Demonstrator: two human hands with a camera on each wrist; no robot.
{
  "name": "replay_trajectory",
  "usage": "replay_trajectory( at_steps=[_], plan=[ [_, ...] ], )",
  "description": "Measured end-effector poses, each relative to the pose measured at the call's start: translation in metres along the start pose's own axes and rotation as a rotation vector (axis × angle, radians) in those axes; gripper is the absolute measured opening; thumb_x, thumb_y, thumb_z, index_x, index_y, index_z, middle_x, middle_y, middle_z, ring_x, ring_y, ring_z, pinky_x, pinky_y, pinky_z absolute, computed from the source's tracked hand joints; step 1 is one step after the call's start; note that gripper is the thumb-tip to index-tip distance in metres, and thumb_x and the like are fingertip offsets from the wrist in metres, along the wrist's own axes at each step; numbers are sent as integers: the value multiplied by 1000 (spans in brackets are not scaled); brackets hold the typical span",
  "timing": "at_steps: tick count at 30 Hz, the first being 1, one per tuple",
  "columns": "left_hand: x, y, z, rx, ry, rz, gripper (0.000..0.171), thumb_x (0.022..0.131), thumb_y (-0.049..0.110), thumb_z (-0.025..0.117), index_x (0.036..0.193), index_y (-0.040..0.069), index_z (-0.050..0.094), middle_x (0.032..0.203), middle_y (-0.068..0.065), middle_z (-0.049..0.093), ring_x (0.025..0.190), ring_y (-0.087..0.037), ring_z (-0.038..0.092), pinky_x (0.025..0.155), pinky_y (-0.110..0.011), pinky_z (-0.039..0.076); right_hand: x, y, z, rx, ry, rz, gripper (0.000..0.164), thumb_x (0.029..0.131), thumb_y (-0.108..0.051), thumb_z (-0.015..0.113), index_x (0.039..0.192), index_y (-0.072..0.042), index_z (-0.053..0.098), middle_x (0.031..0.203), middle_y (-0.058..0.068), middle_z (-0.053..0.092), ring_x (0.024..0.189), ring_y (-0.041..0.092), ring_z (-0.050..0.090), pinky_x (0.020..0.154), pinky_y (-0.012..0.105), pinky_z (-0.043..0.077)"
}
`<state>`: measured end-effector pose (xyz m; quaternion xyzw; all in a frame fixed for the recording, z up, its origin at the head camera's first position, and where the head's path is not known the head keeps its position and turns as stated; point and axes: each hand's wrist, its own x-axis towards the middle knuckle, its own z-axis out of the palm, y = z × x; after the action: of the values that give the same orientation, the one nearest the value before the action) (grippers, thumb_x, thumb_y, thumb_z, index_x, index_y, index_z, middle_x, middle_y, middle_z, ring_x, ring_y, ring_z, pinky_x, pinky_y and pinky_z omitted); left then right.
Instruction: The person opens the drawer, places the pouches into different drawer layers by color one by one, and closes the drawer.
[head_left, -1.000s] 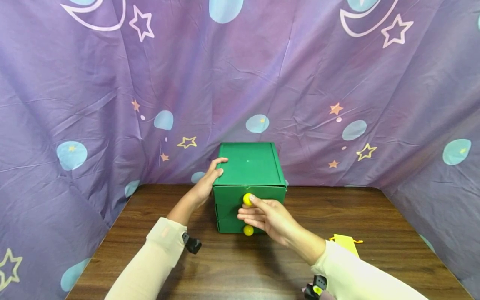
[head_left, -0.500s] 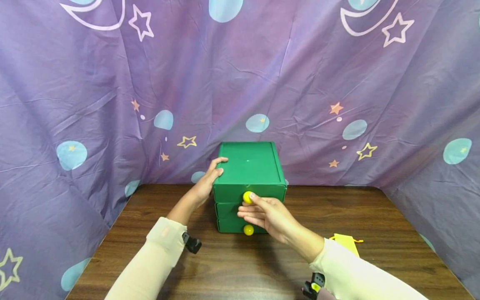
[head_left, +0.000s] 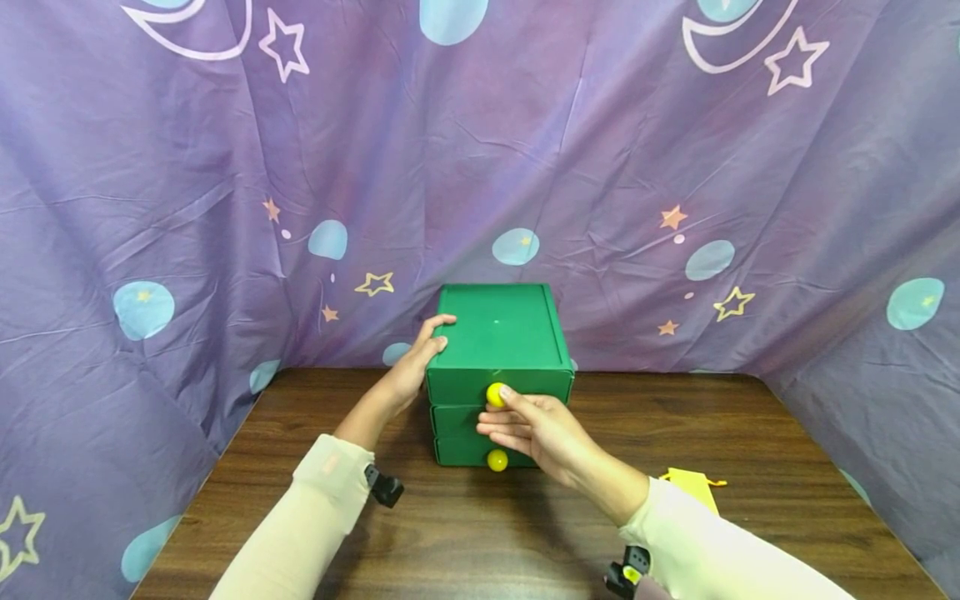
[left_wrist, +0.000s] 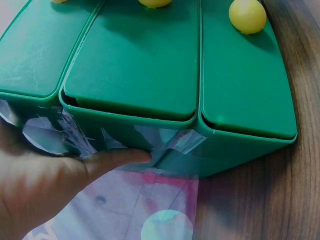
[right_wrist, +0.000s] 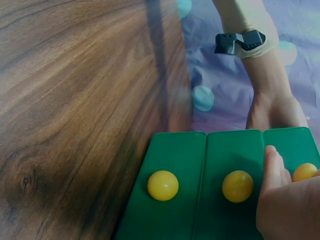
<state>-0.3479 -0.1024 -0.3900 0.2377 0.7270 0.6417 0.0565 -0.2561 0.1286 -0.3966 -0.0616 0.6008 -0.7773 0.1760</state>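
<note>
A green three-drawer box point(head_left: 495, 329) stands on the table, its drawer fronts facing me. Yellow round knobs mark the drawers; all three show in the right wrist view, the middle knob point(right_wrist: 237, 186) and bottom knob point(right_wrist: 162, 185) apart from the hand. My right hand point(head_left: 551, 437) has its thumb against the top knob point(head_left: 495, 394), its other fingers stretched out below it. The top drawer sits flush. My left hand point(head_left: 408, 371) rests on the box's left side, fingertips over the top edge. In the left wrist view its thumb point(left_wrist: 122, 157) lies along the taped side.
A yellow drawstring pouch point(head_left: 693, 486) lies on the wooden table point(head_left: 465, 542) to the right, partly hidden by the right sleeve point(head_left: 720, 550). A purple patterned cloth point(head_left: 600, 167) hangs behind and at both sides.
The top drawer has gone from slightly out to flush, and the gap under the box's top edge has closed. My right thumb stayed at its knob; my left hand kept its place.
</note>
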Motion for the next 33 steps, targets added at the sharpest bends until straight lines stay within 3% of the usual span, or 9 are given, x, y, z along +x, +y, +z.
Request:
replay_trajectory(
  at_steps=[13, 24, 33],
  plan=[
    [0, 0, 0, 12, -6, 2, 50, 108, 23, 31, 157, 13, 25, 167, -19, 11, 151, -38, 12, 122, -61, 7, 0, 4, -2, -143, 37, -58, 59, 108, -34, 55, 129, 21, 55, 119, 37, 66, 102, 28, 74, 92, 37, 57],
    [0, 2, 0, 6, -8, -5, 50, 108, 23, 32, 157, 15, 26, 166, -19, 11, 149, -38, 14, 122, -61, 10, -1, 7, -7, -271, 67, -133, 56, 107, -33, 56, 123, 21, 60, 111, 35, 70, 102, 35, 74, 90, 40, 58],
    [-1, 3, 0, 29, -1, 3, 50, 108, 24, 31, 157, 15, 26, 169, -17, 9, 154, -38, 7, 122, -63, 4, -4, 10, -10, -392, 91, -221, 46, 107, -24, 56, 115, 20, 63, 105, 32, 72, 92, 32, 75, 85, 43, 60]
  ],
)
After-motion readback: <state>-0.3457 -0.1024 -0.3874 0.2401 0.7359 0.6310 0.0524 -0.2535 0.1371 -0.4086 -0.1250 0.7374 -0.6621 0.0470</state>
